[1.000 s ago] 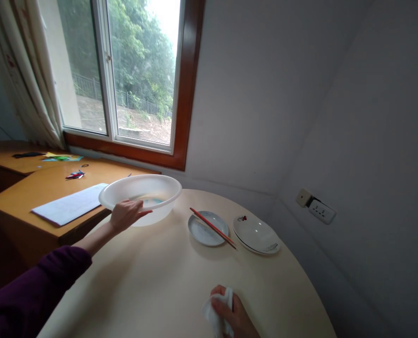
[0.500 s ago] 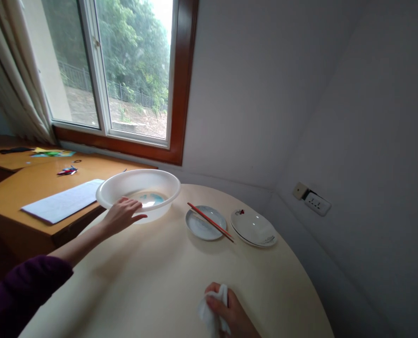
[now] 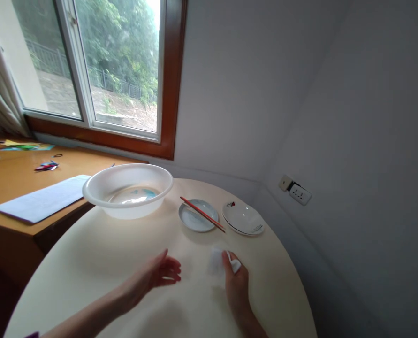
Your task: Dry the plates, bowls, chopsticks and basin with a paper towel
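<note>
My right hand (image 3: 238,278) grips a crumpled white cloth (image 3: 217,263), part of which hangs out blurred on its left side. To the left, my left hand (image 3: 161,270) hovers over the table with fingers apart and slightly curled, holding nothing. Beyond the hands, a pair of red-brown chopsticks (image 3: 202,214) lies across a small grey-white plate (image 3: 191,224). Right of it sit stacked white dishes (image 3: 244,218) with a small red motif. A translucent white basin (image 3: 129,211) stands at the far left of the table, a blue pattern showing at its bottom.
The round cream table (image 3: 99,263) meets a wooden desk (image 3: 11,180) on the left, which bears a white sheet or pad (image 3: 43,197) and several pens (image 3: 47,166). A window and wall rise behind; a power socket (image 3: 300,193) is on the right.
My left hand has let go of the basin's rim and come back toward the table's middle. My right hand has moved forward with the cloth. The view has shifted slightly right.
</note>
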The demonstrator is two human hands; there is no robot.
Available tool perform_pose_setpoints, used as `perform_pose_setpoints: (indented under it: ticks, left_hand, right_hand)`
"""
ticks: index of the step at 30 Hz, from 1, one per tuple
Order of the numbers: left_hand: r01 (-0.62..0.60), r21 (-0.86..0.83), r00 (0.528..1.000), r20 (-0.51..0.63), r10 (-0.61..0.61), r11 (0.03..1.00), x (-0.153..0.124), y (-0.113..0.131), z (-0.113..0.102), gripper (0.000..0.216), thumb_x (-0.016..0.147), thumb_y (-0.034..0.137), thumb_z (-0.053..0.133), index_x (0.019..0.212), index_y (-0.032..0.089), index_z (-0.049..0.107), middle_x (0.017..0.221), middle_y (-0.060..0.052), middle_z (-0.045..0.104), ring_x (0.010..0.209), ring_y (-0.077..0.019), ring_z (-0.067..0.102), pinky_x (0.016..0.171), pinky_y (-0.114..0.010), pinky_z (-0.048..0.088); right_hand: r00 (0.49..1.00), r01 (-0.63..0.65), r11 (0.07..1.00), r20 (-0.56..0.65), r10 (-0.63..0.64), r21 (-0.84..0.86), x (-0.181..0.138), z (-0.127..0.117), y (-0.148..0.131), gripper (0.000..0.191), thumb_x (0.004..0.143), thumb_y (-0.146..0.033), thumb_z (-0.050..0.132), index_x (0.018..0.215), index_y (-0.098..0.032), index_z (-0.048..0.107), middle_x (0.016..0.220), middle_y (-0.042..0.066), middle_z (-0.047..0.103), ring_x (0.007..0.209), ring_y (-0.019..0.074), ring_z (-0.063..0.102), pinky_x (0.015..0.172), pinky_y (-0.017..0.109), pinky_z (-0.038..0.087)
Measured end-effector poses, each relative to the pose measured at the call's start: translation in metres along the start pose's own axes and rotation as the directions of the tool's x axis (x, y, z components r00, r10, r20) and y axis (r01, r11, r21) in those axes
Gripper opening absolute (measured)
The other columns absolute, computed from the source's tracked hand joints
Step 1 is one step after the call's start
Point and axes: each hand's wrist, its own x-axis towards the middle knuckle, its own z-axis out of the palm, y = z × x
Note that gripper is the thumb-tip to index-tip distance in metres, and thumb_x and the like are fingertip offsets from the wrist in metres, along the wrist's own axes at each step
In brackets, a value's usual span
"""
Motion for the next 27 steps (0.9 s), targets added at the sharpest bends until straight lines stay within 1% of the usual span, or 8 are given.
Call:
perform_pose_setpoints:
  ticks: [2,4,6,8,9,14,19,27]
  left_hand:
    - [0.186,-0.263,0.981,0.106,-0.163,0.947,0.008,-0.02,0.017,0.05,0.078,0.057,0.049,0.082,0.011,0.069,0.088,-0.011,0.069,0.085,-0.0204,0.064,0.08,-0.029,0.048]
    - [0.264,-0.43,0.962,0.188,-0.2,0.863,0.014,-0.03,0.029,0.054,0.079,0.058,0.047,0.088,0.009,0.068,0.091,-0.013,0.069,0.087,-0.0193,0.064,0.078,-0.027,0.048]
    - [0.268,-0.536,0.957,0.242,-0.158,0.801,0.02,-0.031,0.035,0.051,0.081,0.056,0.046,0.092,0.011,0.067,0.089,-0.011,0.069,0.082,-0.0173,0.065,0.075,-0.025,0.048]
    - [0.22,-0.639,0.97,0.222,-0.097,0.737,0.024,-0.027,0.036,0.039,0.084,0.049,0.047,0.092,0.016,0.066,0.086,-0.006,0.069,0.079,-0.0154,0.066,0.075,-0.024,0.048]
    - [0.189,-0.686,0.979,0.188,-0.08,0.702,0.026,-0.024,0.035,0.033,0.085,0.045,0.047,0.092,0.019,0.066,0.086,-0.005,0.069,0.081,-0.0152,0.066,0.077,-0.023,0.048]
    - [0.149,-0.72,0.988,0.09,-0.122,0.677,0.033,-0.014,0.015,0.032,0.087,0.039,0.043,0.089,0.016,0.066,0.088,-0.01,0.07,0.1,-0.0212,0.062,0.094,-0.029,0.041]
    - [0.171,-0.691,0.985,0.134,-0.107,0.703,0.034,-0.013,0.007,0.038,0.089,0.037,0.038,0.094,0.012,0.066,0.089,-0.01,0.071,0.101,-0.0203,0.062,0.099,-0.029,0.038]
    - [0.108,-0.679,0.993,0.104,-0.051,0.726,0.041,-0.011,-0.012,0.041,0.085,0.036,0.043,0.106,0.006,0.063,0.094,-0.015,0.07,0.093,-0.0218,0.064,0.094,-0.031,0.043]
  right_hand:
    - [0.987,0.148,0.984,-0.049,-0.153,-0.096,0.005,0.004,-0.006,0.04,0.078,-0.056,0.051,0.073,-0.017,0.059,0.067,0.003,0.06,0.066,0.0167,0.054,0.063,0.028,0.042]
    - [0.933,0.355,0.903,0.032,-0.358,-0.241,0.004,0.015,-0.009,0.03,0.086,-0.042,0.045,0.091,-0.018,0.063,0.089,0.008,0.066,0.087,0.0206,0.058,0.08,0.033,0.042]
    - [0.811,0.585,0.731,0.257,-0.526,-0.351,-0.001,0.032,-0.006,0.027,0.087,-0.028,0.042,0.104,-0.02,0.062,0.108,0.009,0.064,0.105,0.022,0.055,0.093,0.039,0.036]
    - [0.671,0.738,0.567,0.494,-0.554,-0.367,-0.01,0.053,0.002,0.036,0.084,-0.018,0.041,0.116,-0.02,0.057,0.12,0.01,0.059,0.116,0.0223,0.049,0.099,0.043,0.03]
    - [0.641,0.761,0.53,0.558,-0.527,-0.374,-0.016,0.064,0.008,0.043,0.081,-0.013,0.04,0.122,-0.018,0.053,0.125,0.011,0.056,0.121,0.0221,0.046,0.102,0.043,0.028]
    - [0.651,0.734,0.507,0.681,-0.336,-0.451,-0.034,0.098,0.029,0.068,0.068,-0.007,0.044,0.135,-0.006,0.036,0.14,0.017,0.038,0.133,0.0245,0.028,0.109,0.047,0.019]
    - [0.644,0.74,0.501,0.688,-0.335,-0.449,-0.035,0.099,0.03,0.07,0.067,-0.008,0.043,0.135,-0.002,0.033,0.142,0.02,0.033,0.135,0.0263,0.022,0.109,0.05,0.02]
    - [0.516,0.827,0.468,0.751,-0.412,-0.311,-0.036,0.091,0.024,0.068,0.068,-0.006,0.038,0.135,-0.007,0.036,0.137,0.015,0.042,0.132,0.0238,0.03,0.109,0.049,0.022]
